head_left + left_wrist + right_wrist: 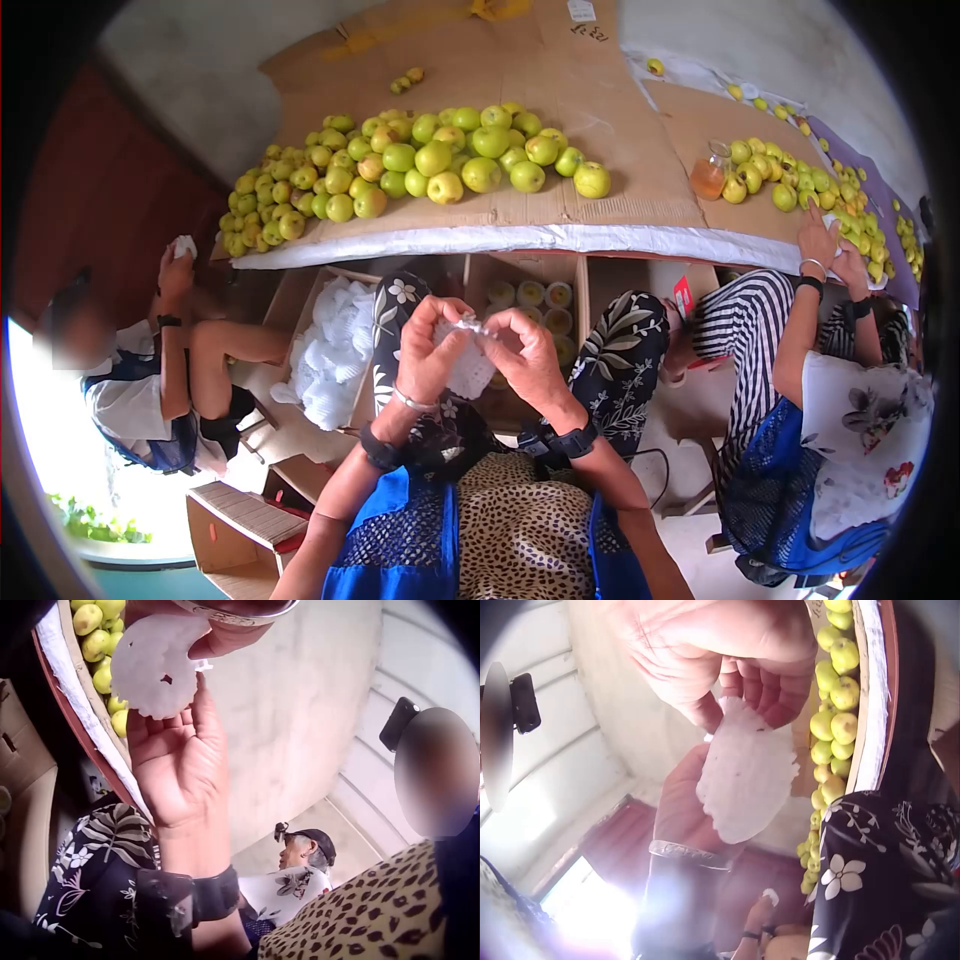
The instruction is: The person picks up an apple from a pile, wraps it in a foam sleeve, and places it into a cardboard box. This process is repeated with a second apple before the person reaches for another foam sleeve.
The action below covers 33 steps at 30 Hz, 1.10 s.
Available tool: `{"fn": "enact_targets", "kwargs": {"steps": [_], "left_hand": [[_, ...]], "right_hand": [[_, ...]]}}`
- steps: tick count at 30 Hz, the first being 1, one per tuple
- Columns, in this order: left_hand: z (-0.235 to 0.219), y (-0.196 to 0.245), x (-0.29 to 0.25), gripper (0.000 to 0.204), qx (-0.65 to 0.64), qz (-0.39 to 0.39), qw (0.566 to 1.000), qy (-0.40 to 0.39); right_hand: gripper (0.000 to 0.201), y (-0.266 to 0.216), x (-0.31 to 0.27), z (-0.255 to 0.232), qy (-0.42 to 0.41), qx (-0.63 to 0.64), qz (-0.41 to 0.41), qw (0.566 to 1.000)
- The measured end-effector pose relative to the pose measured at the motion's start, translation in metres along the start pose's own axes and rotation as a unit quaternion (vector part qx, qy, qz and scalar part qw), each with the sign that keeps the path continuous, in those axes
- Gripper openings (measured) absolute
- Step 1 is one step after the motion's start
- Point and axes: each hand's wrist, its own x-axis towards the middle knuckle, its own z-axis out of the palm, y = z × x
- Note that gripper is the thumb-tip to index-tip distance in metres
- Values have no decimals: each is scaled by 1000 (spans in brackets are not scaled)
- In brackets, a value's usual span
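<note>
A white foam fruit net [470, 373] hangs in front of the lap, pinched at its upper edge by both hands. My left hand [428, 352], with a silver bangle at the wrist, grips one side of that edge between thumb and fingers. On the other side my right hand [527, 362] pinches it, close to the left fingertips. From the left wrist view the foam net [154, 669] looks rounded, with a ragged edge and a small hole. In the right wrist view the net [746, 776] spreads below the right hand [727, 656] and overlaps the left hand.
Many green-yellow apples [433, 158] are piled on the cardboard-covered table [640, 205] ahead. A box of white foam nets [335, 350] stands at the left knee; a carton with apples [530, 295] sits under the table edge. People sit on both sides. A jar [709, 175] stands at right.
</note>
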Motion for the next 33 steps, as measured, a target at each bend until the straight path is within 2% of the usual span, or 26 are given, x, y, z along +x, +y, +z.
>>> {"fn": "enact_targets", "kwargs": {"steps": [1, 3, 4, 5, 7, 8, 11, 16, 17, 18, 19, 20, 22, 23, 24, 25, 26, 27, 28, 29, 31, 33], "left_hand": [[1, 3, -4, 12, 22, 8, 1000, 19], [-2, 7, -7, 16, 26, -24, 999, 33], [-9, 3, -8, 14, 68, -69, 995, 15], [-16, 0, -9, 13, 94, -114, 988, -35], [-17, 0, -15, 12, 49, -120, 990, -52], [-18, -7, -19, 13, -23, -129, 990, -44], [-24, -9, -25, 15, 32, -193, 977, -86], [-31, -7, -29, 14, 131, -188, 971, -69], [-30, -10, -27, 13, 154, -186, 968, -66], [-24, -13, -28, 13, 136, -55, 989, 3], [-23, -10, -28, 14, 197, -13, 980, 8], [-25, -1, -27, 15, 258, 28, 966, 13], [-28, 8, -23, 19, 342, 107, 934, 13], [-30, 8, -23, 18, 320, 104, 942, -8], [-32, 7, -23, 17, 297, 99, 949, -29], [-33, 5, -25, 16, 274, 92, 956, -50], [-38, -5, -27, 14, 189, 44, 977, -88], [-36, -7, -30, 13, 109, 4, 990, -88], [-36, -9, -33, 13, 30, -35, 995, -88], [-36, -9, -34, 13, -47, -70, 993, -87], [-39, -10, -32, 12, -66, -68, 989, -112], [-36, -6, -31, 13, -105, -140, 976, -128]], "right_hand": [[11, 0, 1, 3, -4, -14, -28, 1000], [11, -2, 1, 5, -8, -50, -83, 995], [13, -3, -2, 6, -14, -25, -14, 999], [11, -7, -3, 5, -20, -18, 32, 999], [11, 3, -2, 6, -4, 121, 69, 990], [11, 13, -3, 6, 4, 156, 99, 983], [10, 21, -5, 12, 26, 119, 68, 990], [12, 3, -8, 22, 9, 7, -28, 1000], [13, 3, -9, 19, -15, 23, 4, 1000], [14, 5, -10, 16, -37, 38, 37, 998], [16, 8, -11, 12, -57, 54, 71, 994], [22, 14, -11, 6, -61, 4, 45, 997], [24, 5, -11, 5, -98, 78, 133, 983], [25, 2, -12, 4, -115, 114, 178, 971], [20, 20, -12, 2, -148, 203, 239, 938], [19, 24, -14, 4, -137, 204, 239, 939], [17, 27, -15, 8, -127, 205, 240, 940], [16, 30, -16, 11, -121, 208, 240, 940], [15, 32, -17, 11, -130, 277, 266, 914], [16, 29, -17, 13, -129, 272, 266, 916], [19, 15, -17, 15, -122, 262, 266, 920], [25, 23, -17, 11, -137, 286, 278, 907]]}}
